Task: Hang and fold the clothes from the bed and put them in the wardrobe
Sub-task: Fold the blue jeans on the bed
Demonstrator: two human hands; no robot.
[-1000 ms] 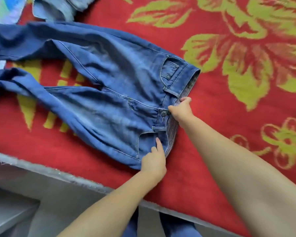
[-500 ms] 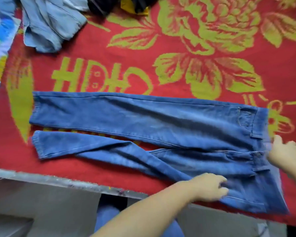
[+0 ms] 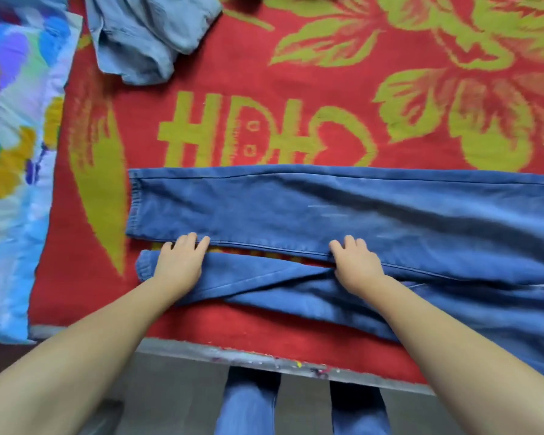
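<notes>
A big red blanket (image 3: pixel 296 89) with yellow-green flowers and letters covers the bed and fills most of the view. Its near edge runs along the bottom, from about 8 o'clock to 4 o'clock.

The blue jeans (image 3: pixel 327 211) lie flat on the blanket, stretched from the middle out past the edge at 3 o'clock. The two leg ends point toward 9 o'clock. The far leg lies straight. The near leg is a bit twisted and wrinkled, and a thin strip of red shows between the two legs.

A pillow or sheet with blue, purple and yellow blotches (image 3: pixel 16 152) sits at 9 o'clock, beside the blanket's left edge.

A crumpled light blue piece of clothing (image 3: pixel 145 36) lies at 11 o'clock, well apart from the jeans.

At 6 o'clock, below the bed edge, you can see the person's own legs in blue trousers (image 3: pixel 252 403).

Both bare arms reach in from the bottom corners.

The left hand (image 3: pixel 181 262) rests on the near leg close to its cuff. Its fingers bend over the leg's far edge, and the fingertips reach the lower edge of the far leg.

The right hand (image 3: pixel 357 265) sits further toward 3 o'clock, on the near leg where the cloth bunches. Its fingers curl onto the seam of the far leg. I cannot tell whether either hand is pinching the cloth or only pressing on it.
</notes>
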